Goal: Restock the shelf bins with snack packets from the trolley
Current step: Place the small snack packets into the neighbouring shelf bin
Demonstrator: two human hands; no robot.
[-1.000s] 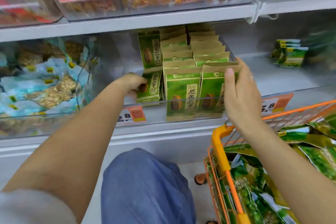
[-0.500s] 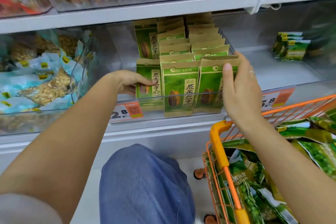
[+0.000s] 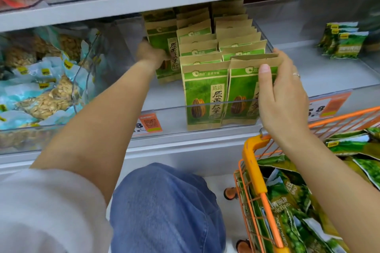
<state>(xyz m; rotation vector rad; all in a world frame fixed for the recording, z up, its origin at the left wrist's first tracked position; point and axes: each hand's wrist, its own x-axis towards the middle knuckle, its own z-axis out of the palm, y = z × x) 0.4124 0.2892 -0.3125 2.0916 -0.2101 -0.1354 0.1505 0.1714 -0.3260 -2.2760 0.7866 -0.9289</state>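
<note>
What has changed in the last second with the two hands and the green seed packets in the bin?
The left hand pushed the loose left packet from the bin's front towards the back, where it now stands upright at the left of the rows, still gripped. The right hand stayed on the front right packet, thumb on its face. The rows and the orange trolley did not move.
</note>
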